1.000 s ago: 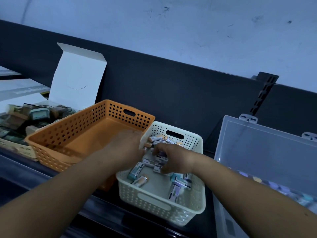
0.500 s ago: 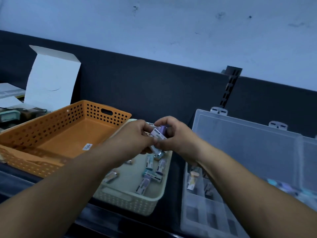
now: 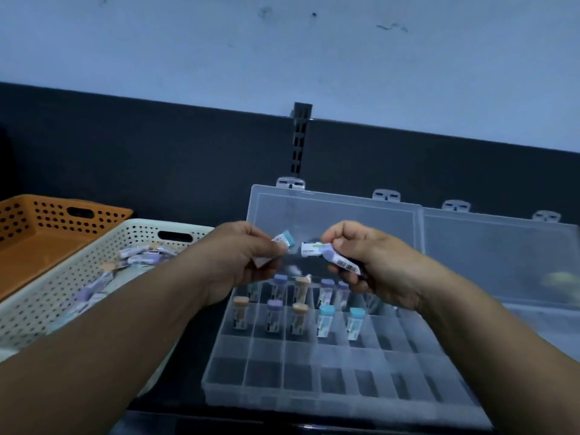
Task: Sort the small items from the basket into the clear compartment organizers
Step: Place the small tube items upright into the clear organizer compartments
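My left hand (image 3: pixel 233 257) pinches a small labelled tube with a teal cap (image 3: pixel 284 239). My right hand (image 3: pixel 368 262) grips a couple of small tubes (image 3: pixel 329 254), one with a barcode label. Both hands hover above the back of the clear compartment organizer (image 3: pixel 314 387), whose lid stands open behind them. Several capped tubes (image 3: pixel 298 312) with purple, tan and teal caps stand in its rear compartments. The cream perforated basket (image 3: pixel 135 230) at the left holds several more tubes (image 3: pixel 144 255).
An orange perforated basket (image 3: pixel 37 227) sits at the far left behind the cream one. A second clear organizer (image 3: pixel 502 246) with its lid up stands to the right. A dark back panel and a slotted metal bracket (image 3: pixel 299 142) rise behind everything.
Both hands lifted out of the cream basket holding tubes and moved right over the clear organizer. They have drawn slightly apart, each holding tubes. The view has swung right.
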### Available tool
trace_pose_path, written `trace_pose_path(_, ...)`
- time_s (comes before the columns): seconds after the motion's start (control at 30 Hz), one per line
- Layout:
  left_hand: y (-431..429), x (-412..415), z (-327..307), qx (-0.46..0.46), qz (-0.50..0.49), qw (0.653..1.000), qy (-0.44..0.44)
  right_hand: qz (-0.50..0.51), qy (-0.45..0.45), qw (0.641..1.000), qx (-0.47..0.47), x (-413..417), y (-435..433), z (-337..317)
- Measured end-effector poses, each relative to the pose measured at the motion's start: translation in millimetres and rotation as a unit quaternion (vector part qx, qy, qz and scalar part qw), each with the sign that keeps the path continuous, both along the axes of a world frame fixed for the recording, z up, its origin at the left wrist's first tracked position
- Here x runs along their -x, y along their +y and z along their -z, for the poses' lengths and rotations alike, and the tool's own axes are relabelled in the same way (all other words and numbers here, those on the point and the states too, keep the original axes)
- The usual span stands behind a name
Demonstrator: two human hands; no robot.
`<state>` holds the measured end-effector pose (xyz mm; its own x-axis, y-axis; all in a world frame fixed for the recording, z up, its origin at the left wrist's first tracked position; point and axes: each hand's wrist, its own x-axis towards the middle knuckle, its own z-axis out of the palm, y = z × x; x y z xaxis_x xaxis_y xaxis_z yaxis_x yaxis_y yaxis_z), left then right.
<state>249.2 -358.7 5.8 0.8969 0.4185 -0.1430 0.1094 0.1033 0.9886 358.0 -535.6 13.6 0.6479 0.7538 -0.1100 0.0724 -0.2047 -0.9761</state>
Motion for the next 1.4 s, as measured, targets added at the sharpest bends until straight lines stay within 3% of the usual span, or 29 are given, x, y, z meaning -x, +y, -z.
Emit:
trace_pose_path(0.1,-21.7,-14.7,-0.3,0.012,0.023,1.000,-0.010,-0.005,-0.037,0.999,0.035,-7.8,-28.5,1.7)
trace_pose_path(0.27,-49.6,-30.8,-2.1,-0.132,0.070,0.989,-0.002,0.006,-0.132,0.988,0.083,-22.4,-67.8,0.6)
trace_pose_path(0.4,-68.6,-40.7,-1.7,-0.190,0.094,0.977,-0.004,0.015,-0.178,0.978,0.106,-32.6,-90.4,-0.8)
trace_pose_path(0.5,-84.5,-51.3,1.6,-0.222,0.124,0.967,-0.016,0.022,-0.254,0.952,0.170,-40.8,-101.1,0.2)
trace_pose_path(0.63,-105.5,-66.8,8.1,-0.354,0.139,0.924,-0.027,0.024,-0.330,0.913,0.239,-46.7,-110.2,1.2)
trace_pose_path(0.77,-117.2,-79.1,21.8,-0.431,0.161,0.888,-0.015,0.011,-0.375,0.881,0.288,-47.2,-117.5,6.4)
trace_pose_path(1.07,-122.7,-87.0,45.7,-0.573,0.174,0.801,0.011,-0.001,-0.399,0.860,0.319,-47.5,-102.8,34.8)
trace_pose_path(1.2,-122.2,-87.7,56.5,-0.647,0.170,0.743,0.018,-0.004,-0.401,0.856,0.325,-46.1,-100.2,37.5)
trace_pose_path(1.4,-121.4,-89.7,60.5,-0.656,0.167,0.736,0.030,-0.004,-0.423,0.837,0.347,-43.5,-100.2,40.3)
